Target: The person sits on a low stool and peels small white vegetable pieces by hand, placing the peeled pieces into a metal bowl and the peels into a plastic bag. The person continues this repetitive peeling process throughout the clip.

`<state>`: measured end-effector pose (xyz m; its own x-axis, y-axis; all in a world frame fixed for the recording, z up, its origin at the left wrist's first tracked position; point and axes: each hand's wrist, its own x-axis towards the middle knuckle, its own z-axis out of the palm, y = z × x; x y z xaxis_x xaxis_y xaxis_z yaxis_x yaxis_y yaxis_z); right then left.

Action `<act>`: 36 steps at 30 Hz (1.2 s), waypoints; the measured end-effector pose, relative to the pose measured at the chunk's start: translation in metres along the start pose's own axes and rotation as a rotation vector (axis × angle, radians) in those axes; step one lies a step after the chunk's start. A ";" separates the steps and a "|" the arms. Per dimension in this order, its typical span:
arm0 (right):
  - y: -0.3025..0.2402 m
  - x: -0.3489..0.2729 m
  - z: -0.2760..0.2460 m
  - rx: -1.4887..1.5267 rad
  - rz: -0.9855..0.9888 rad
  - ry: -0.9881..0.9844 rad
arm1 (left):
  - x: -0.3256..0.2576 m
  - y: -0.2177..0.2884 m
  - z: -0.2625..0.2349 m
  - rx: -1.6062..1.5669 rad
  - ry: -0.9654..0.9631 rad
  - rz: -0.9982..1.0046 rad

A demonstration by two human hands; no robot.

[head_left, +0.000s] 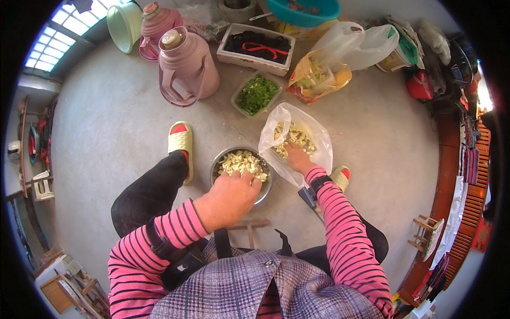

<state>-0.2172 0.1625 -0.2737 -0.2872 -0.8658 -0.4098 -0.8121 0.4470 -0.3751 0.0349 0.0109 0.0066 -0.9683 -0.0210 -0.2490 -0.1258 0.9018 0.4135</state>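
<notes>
Pale yellow, curved cut pieces [241,160] fill a round metal bowl [270,183] on the floor between my feet. Over its near side is my left hand [228,198], its fingers curled down among the pieces. To the right stands a clear plastic bag [322,137], its mouth spread wide, with similar pale pieces [302,138] inside. My right hand [297,158] reaches into this bag, fingers bent together on the pieces. The fingertips of both hands are partly hidden. I cannot make out exactly what the pieces are.
A clear tub [241,109] of chopped greens sits beyond the bowl. Behind it is a white foam box [281,66]. Pink thermos flasks [188,69] stand far left, an orange-yellow package [340,80] and white bags [369,48] far right. A teal basin [313,18] is at the back.
</notes>
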 end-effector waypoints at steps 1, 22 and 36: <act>-0.001 0.007 0.006 -0.014 -0.018 0.036 | 0.000 0.001 0.000 0.000 -0.013 0.005; 0.026 0.001 -0.066 0.873 0.405 0.001 | 0.007 -0.005 0.012 0.036 0.077 0.046; -0.131 -0.095 -0.226 0.911 -0.111 0.054 | 0.040 -0.010 0.008 -0.733 0.432 -0.241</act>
<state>-0.1984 0.1356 0.0023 -0.2738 -0.9132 -0.3017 -0.1290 0.3457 -0.9294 -0.0014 0.0044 -0.0143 -0.8758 -0.4699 -0.1105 -0.3005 0.3516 0.8866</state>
